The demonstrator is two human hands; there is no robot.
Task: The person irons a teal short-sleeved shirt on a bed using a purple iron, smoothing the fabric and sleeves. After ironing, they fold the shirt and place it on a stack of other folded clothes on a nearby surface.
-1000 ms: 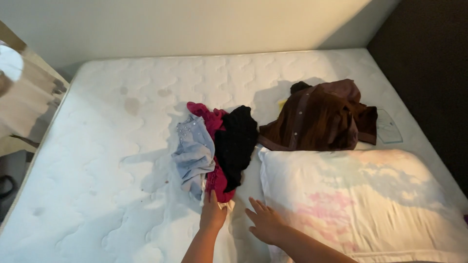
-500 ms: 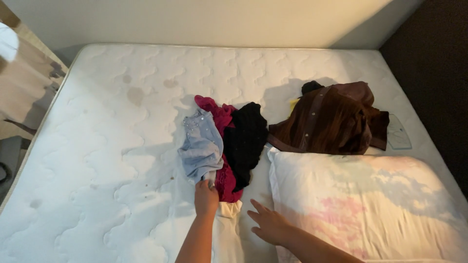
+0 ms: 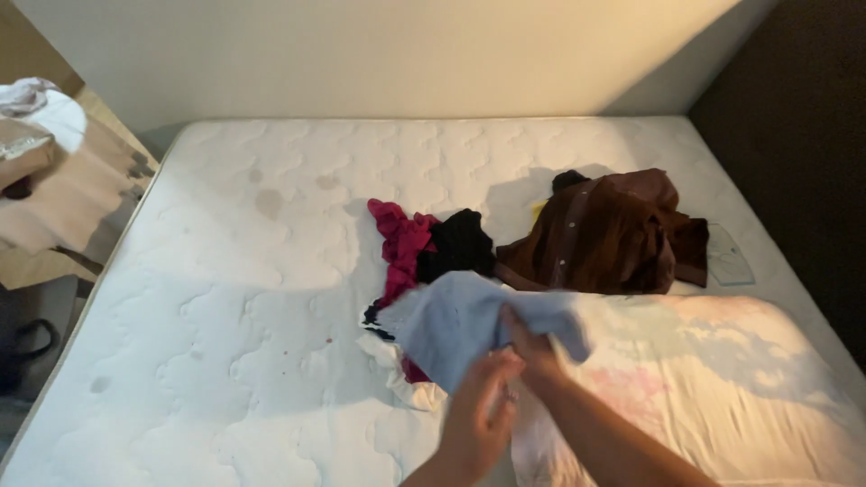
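Both my hands hold a light blue cloth (image 3: 460, 320) lifted above the white mattress (image 3: 234, 271). My left hand (image 3: 483, 410) grips its lower edge from below. My right hand (image 3: 532, 347) pinches the cloth near its right side. Just behind the cloth lies a small heap with a magenta garment (image 3: 401, 243) and a black garment (image 3: 460, 243). A brown buttoned shirt (image 3: 604, 234) is bunched to the right of the heap.
A large white pillow (image 3: 731, 379) with faint pink print lies at the right front of the mattress. A small clear bag (image 3: 729, 257) sits beside the brown shirt. A pale wall runs behind. Furniture with cloth on it (image 3: 45, 162) stands to the left.
The blue cloth has been lifted off the heap and pulled toward me. My right hand left the pillow's edge and took hold of the cloth beside my left hand.
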